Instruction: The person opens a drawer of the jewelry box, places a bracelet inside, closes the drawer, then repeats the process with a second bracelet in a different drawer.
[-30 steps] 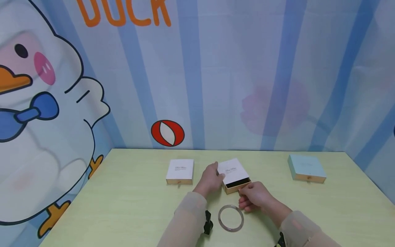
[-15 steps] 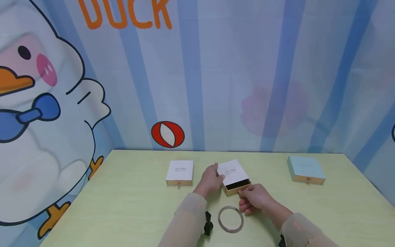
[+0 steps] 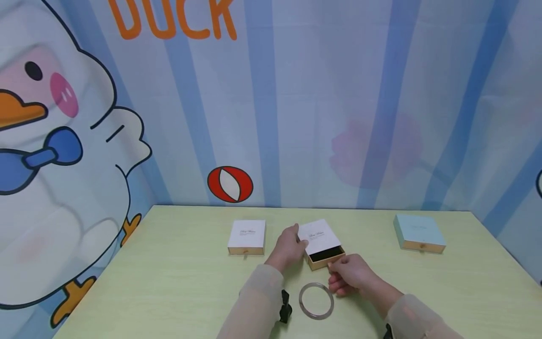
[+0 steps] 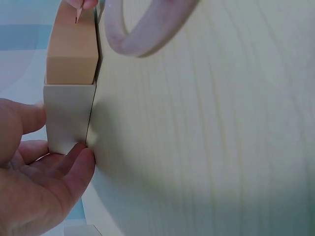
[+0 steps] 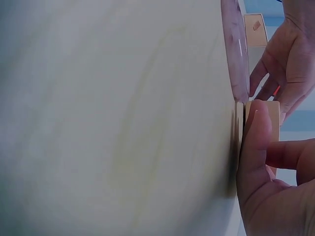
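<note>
From the head we look forward and down over the table (image 3: 178, 282), from each wrist we peer sideways close up, these two sharing box (image 4: 70, 105) and bracelet (image 4: 151, 30).

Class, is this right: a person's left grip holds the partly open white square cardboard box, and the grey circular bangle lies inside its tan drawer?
Not quite: the bangle lies on the pale green tabletop, outside the drawer, as the head view shows. The left grip does hold the partly open white box.
</note>
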`<state>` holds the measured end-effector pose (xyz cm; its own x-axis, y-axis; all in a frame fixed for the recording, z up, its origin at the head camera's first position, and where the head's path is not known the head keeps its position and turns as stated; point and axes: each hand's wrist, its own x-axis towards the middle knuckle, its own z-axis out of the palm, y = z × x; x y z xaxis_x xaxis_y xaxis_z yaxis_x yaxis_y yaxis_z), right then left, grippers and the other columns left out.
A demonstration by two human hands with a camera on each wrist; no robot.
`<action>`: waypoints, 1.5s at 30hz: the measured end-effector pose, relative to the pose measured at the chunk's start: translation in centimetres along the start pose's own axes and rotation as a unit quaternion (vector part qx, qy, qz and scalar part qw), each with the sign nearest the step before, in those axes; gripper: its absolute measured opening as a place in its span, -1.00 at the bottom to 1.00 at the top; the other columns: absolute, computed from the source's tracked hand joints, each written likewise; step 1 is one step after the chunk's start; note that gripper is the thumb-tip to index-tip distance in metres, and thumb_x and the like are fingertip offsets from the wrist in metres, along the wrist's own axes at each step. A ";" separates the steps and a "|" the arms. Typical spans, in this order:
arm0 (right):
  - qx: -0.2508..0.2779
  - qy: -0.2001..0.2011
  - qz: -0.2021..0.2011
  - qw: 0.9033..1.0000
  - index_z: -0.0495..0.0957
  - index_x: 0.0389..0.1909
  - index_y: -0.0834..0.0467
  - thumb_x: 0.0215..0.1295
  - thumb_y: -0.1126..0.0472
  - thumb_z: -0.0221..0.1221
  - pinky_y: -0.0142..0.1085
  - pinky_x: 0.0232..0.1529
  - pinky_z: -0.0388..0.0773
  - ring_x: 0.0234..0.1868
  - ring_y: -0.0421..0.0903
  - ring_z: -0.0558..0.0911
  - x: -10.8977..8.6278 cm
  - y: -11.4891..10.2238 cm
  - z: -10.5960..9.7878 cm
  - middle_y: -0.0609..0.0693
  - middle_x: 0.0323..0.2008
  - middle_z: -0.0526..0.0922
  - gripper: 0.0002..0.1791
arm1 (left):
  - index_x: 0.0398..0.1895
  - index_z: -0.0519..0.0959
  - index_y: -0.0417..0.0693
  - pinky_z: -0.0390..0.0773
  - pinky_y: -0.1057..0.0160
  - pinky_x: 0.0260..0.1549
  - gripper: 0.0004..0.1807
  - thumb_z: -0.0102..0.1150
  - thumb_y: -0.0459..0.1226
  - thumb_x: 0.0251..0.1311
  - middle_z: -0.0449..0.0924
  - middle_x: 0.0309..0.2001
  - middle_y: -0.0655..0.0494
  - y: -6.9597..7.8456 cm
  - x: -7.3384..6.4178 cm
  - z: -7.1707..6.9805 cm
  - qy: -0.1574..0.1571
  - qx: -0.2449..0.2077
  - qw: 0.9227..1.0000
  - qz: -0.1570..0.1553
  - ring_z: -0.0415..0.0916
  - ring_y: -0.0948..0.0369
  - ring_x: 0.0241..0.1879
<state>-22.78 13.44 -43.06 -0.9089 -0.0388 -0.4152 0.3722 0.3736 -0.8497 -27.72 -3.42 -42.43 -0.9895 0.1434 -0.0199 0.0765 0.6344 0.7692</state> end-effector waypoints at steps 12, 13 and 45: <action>0.012 -0.002 0.000 1.000 0.50 -0.26 0.37 0.38 0.22 0.02 -0.34 -0.60 0.61 -0.63 -0.17 0.62 -0.6 0.2 0.0 0.07 -0.56 0.60 -0.75 | 0.37 0.14 -0.39 0.25 0.01 0.32 -0.40 -0.02 -0.30 0.34 0.21 0.36 -0.27 0.0 0.0 0.1 0.003 -0.001 1.000 0.005 0.20 -0.08 0.35; 0.012 -0.002 0.000 1.000 0.49 -0.26 0.37 0.38 0.22 0.02 -0.34 -0.60 0.61 -0.63 -0.17 0.62 -0.6 0.1 0.0 0.06 -0.56 0.60 -0.75 | 0.37 0.14 -0.39 0.25 0.00 0.32 -0.40 -0.02 -0.30 0.34 0.22 0.35 -0.27 0.0 0.0 0.1 0.003 -0.001 1.000 0.005 0.21 -0.08 0.34; 0.008 0.000 0.009 1.000 0.50 -0.30 0.33 0.37 0.23 0.04 -0.36 -0.62 0.59 -0.65 -0.18 0.61 -1.1 0.7 -0.2 0.06 -0.57 0.60 -0.79 | 0.39 0.13 -0.36 0.29 -0.02 0.29 -0.39 -0.01 -0.30 0.34 0.22 0.36 -0.26 0.1 -0.3 0.0 0.001 -0.005 1.000 0.000 0.22 -0.10 0.33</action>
<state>-21.55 13.93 -43.15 -0.9019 -0.0316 -0.4308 0.3918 0.3602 -0.8466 -27.47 -3.44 -42.33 -0.9897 0.1418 -0.0175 0.0762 0.6273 0.7751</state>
